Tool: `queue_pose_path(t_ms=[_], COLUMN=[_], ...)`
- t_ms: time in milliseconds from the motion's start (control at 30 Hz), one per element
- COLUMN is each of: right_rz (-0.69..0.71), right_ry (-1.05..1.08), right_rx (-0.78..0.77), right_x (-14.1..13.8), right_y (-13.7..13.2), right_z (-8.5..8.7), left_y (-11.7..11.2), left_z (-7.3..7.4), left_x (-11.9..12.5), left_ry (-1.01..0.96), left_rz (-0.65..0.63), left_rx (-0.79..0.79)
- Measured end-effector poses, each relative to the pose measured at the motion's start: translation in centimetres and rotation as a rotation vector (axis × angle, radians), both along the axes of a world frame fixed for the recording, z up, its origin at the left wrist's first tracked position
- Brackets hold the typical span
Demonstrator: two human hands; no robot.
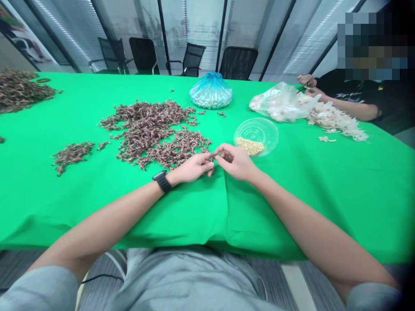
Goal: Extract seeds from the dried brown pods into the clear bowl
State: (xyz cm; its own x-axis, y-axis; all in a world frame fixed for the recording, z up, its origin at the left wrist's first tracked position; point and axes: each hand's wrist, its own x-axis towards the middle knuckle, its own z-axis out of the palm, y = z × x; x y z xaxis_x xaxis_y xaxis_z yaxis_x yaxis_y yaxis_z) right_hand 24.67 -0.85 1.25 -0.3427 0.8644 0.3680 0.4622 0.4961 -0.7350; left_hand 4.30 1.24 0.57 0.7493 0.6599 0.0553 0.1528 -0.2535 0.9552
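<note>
My left hand (194, 167), with a black watch on its wrist, is closed in a pinch around a small dark brown dried piece (212, 158). The fingertips of my right hand (237, 162) meet it there and are pinched on the same piece. What kind of thing it is stays too small to tell; my fingers cover most of it. Left of my hands spreads a large pile of similar knobbly brown pieces (152, 134). Just beyond my right hand sits a round clear plastic dish (259, 125) with pale yellow bits (250, 146) in it.
A tied blue plastic bag (211, 91) of pale lumps stands farther back on the green cloth (181, 211). Smaller brown clumps (73, 154) and another pile (22, 90) lie left. At right, a co-worker's hands (309, 86) are behind a clear bag (275, 103) and whitish flakes (337, 119).
</note>
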Motion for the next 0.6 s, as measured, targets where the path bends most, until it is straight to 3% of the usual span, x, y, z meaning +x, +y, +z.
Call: queue_pose_path(t_ms=[367,467,600], right_rz=[-0.019,-0.035,-0.086], right_ry=[0.006,0.097,0.226], right_rx=[-0.033,-0.152,-0.475], right_x=[-0.2,-0.5,-1.0], right_y=[0.0,-0.1,-0.3], right_z=[-0.1,0.2,0.9], left_y=[0.0,0.1,0.2], left_z=[0.0,-0.1,-0.4], left_x=[0.0,0.1,0.1], left_ry=[0.011,0.012,0.011], left_rz=[0.010,0.004,-0.007], left_rx=[0.001,0.027,0.076])
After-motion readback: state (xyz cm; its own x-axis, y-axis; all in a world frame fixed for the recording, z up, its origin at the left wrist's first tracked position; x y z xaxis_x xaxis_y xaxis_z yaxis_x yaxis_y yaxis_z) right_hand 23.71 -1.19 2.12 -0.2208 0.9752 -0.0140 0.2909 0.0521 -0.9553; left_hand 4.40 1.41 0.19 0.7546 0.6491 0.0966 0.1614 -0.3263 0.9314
